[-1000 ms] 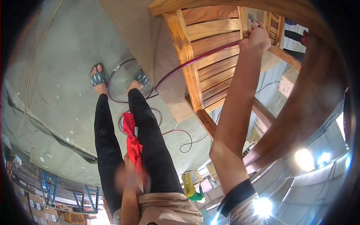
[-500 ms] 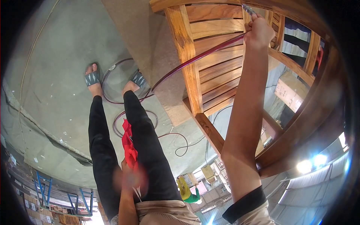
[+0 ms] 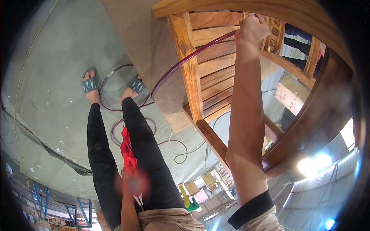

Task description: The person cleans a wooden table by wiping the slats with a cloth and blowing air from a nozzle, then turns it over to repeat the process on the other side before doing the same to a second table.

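My right hand (image 3: 252,30) is closed around the end of a dark red hose (image 3: 192,54), up against a slatted wooden piece of furniture (image 3: 217,49). The fitting at the hose's tip is mostly hidden by the fingers. From that hand the hose curves past a wooden leg and down to loops on the floor. Low in front of my body, my left hand (image 3: 124,181) grips a bunched red cloth (image 3: 128,148). A blurred round smudge covers part of that hand.
A brown board (image 3: 154,57) lies under the furniture. A curved wooden rail (image 3: 308,142) crosses the right side. Hose loops (image 3: 115,107) lie around my feet. Beyond are a carton (image 3: 291,94), blue metal stands (image 3: 40,198) and a person in green and yellow (image 3: 189,200).
The view has shifted slightly. My right hand is a little further left and up in the picture, and the silvery fitting seen earlier is now hidden. My left hand still holds the cloth.
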`<state>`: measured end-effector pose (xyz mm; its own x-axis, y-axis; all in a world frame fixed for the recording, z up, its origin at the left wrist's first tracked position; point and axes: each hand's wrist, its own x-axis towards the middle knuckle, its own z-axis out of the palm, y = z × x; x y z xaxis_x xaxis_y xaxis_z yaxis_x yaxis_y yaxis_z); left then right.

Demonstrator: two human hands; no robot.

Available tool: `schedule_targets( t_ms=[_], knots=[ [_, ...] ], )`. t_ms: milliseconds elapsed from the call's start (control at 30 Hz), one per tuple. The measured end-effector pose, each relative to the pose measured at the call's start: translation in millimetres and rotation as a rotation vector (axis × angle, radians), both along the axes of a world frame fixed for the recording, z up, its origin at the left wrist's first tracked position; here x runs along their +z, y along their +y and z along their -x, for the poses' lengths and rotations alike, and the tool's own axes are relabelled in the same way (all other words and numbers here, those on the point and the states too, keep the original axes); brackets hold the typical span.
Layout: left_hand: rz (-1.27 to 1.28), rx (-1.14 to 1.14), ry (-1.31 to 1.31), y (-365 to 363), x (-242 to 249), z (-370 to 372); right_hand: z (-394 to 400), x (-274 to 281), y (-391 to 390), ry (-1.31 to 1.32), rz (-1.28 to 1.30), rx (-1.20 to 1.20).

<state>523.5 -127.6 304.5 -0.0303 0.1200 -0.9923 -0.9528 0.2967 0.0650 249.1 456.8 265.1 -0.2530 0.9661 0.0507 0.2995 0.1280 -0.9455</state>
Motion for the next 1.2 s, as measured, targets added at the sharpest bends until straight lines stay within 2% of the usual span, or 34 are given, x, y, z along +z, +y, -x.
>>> schedule_targets(
  t_ms=[67,133,167,200,300,367,433,467,533,567,633,733,833,900,967,1100,1200],
  knots=[
    [0.014,-0.033,0.020,-4.5,-5.9,-3.7,-21.1,-0.7,-5.8,-0.087,-0.069,0.005],
    [0.095,0.116,-0.025,0.6,-10.7,-6.5,-49.8,4.3,-13.3,-0.188,-0.132,0.006],
    [0.143,0.188,-0.051,2.3,-10.7,-6.4,-65.3,18.8,-26.6,-0.337,-0.169,0.046],
    [0.147,0.157,-0.073,-1.2,-7.2,-5.1,-80.9,33.6,-39.9,-0.484,-0.212,0.086],
    [0.148,0.122,-0.115,-5.3,-3.0,9.0,-140.8,91.1,-76.7,-1.191,-0.256,0.216],
    [0.123,0.148,-0.145,5.9,6.1,32.5,-169.8,110.6,-93.5,-1.826,-0.208,0.320],
    [0.129,0.129,-0.071,-0.6,-4.5,29.4,-201.4,104.2,-105.3,-2.029,-0.064,0.480],
    [0.132,0.113,-0.041,-6.5,-10.3,26.4,-202.3,105.9,-112.5,-1.913,0.160,0.418],
    [0.138,0.274,-0.098,-16.3,-17.6,23.3,-199.9,103.8,-126.0,-1.638,0.582,0.307],
    [0.150,0.356,-0.123,-22.8,-17.8,20.4,-202.9,98.9,-126.6,-1.686,0.539,0.319],
    [0.152,0.323,-0.132,-27.2,-20.2,23.2,-211.9,90.4,-129.7,-1.785,0.459,0.331],
    [0.173,0.272,-0.110,-25.7,-21.4,22.0,-214.3,89.9,-131.6,-1.633,0.731,0.279],
    [0.167,0.242,-0.079,-23.2,-19.1,23.5,-250.4,84.8,-125.8,-1.501,0.625,0.043],
    [0.167,0.254,-0.063,-26.4,-21.0,21.3,-271.9,92.3,-113.7,-1.055,0.678,-0.403],
    [0.166,0.269,-0.048,-28.3,-24.2,16.2,-349.5,64.5,-85.9,-0.847,0.210,-0.441],
    [0.125,0.384,-0.121,-20.1,-16.3,32.7,-313.4,65.4,-92.8,-1.083,0.014,-0.363],
    [0.125,0.350,-0.092,-29.2,-29.6,17.0,-318.7,55.2,-103.6,-1.165,0.054,-0.386]
  ],
)
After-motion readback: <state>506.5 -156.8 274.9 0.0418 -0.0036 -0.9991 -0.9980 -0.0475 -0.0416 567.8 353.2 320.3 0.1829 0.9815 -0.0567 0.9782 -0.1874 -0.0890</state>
